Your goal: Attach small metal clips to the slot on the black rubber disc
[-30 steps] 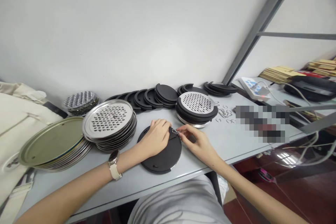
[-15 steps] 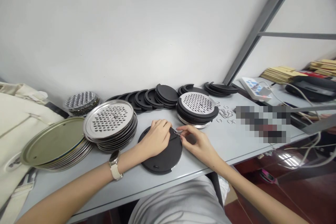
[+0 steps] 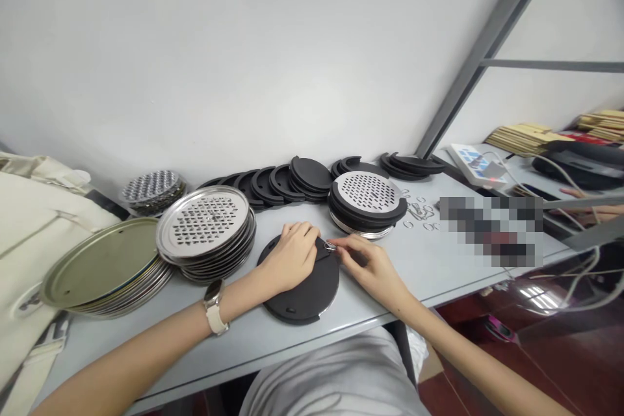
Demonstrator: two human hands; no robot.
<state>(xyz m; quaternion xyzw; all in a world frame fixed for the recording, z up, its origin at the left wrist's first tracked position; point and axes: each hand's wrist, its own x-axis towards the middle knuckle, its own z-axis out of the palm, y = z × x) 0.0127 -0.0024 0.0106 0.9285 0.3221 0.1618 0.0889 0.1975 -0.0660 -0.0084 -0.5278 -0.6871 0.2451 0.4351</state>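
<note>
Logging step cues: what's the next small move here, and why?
Probably a small push or turn of the metal clip with the right hand, while the left hand stays flat. The clip sits at the edge of the black disc, pinched in the right fingers, and the left palm braces the disc.

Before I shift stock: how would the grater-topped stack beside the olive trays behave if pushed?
The stack looks stiff but probably heavy, being many metal-rimmed discs. Its upper discs might slide or tip, since they sit unevenly, with no visible fastening.
</note>
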